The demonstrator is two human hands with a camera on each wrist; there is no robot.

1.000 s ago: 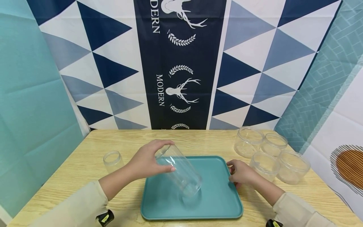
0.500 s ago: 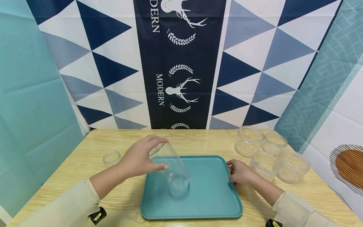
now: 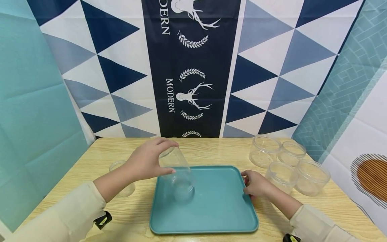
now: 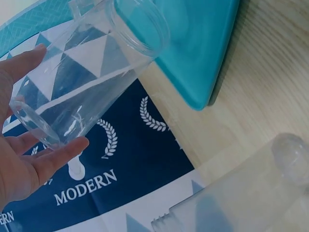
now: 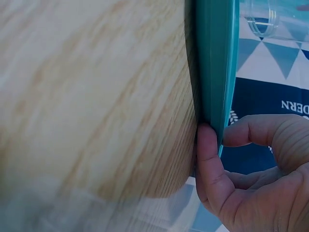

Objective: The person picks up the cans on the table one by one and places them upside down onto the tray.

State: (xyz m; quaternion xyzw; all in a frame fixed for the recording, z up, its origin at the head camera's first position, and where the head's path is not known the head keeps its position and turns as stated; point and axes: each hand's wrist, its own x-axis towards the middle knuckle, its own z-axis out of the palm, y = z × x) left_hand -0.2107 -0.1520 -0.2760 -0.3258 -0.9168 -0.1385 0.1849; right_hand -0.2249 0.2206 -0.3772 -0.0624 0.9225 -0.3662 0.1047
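One clear cylindrical jar (image 3: 180,164) in the head view is leaning, its long axis sloping from the nearer left hand (image 3: 148,159) down rightward over the teal tray (image 3: 220,205). In the left wrist view, that hand is gripping the jar's near end. In the right wrist view, the right hand (image 5: 265,193) is pinching the tray's edge.

Dark navy vertical band (image 3: 193,58) of blue-and-white triangle-patterned backdrop sheet (image 3: 251,75): white capital lettering "MODERN" (image 3: 170,95), rotated, reading top to bottom, beside white stag-head emblem (image 3: 193,96). Upper lettering "DERN" (image 3: 165,20), same band: start cut by frame edge. Left wrist view: "MODERN" complete, slanting upward to right; "ERN" at left edge, start cut off. Right wrist view: "DERN" inverted, at right edge.
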